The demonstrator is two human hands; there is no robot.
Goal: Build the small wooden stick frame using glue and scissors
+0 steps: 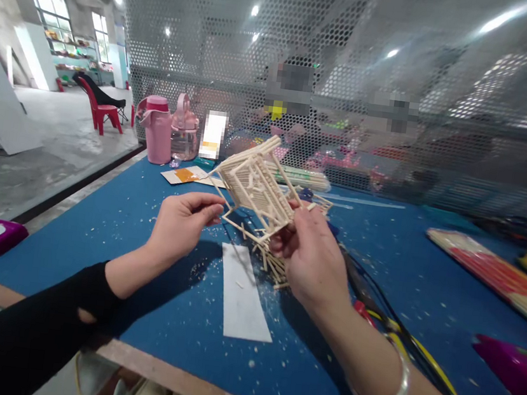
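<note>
Gripping the stick frame (253, 185) above the table (169, 301) with right fingers (307, 221); pinching left fingers (206, 202) together just beside it. Possibly risking breakage through over-squeezing, or slipping through one-sided support.

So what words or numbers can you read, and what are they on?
None can be read for sure.
Purple object at left: white markings, unreadable.
Long packet at right: any print is too blurred.
Orange-and-white card: any print is too small.
</note>
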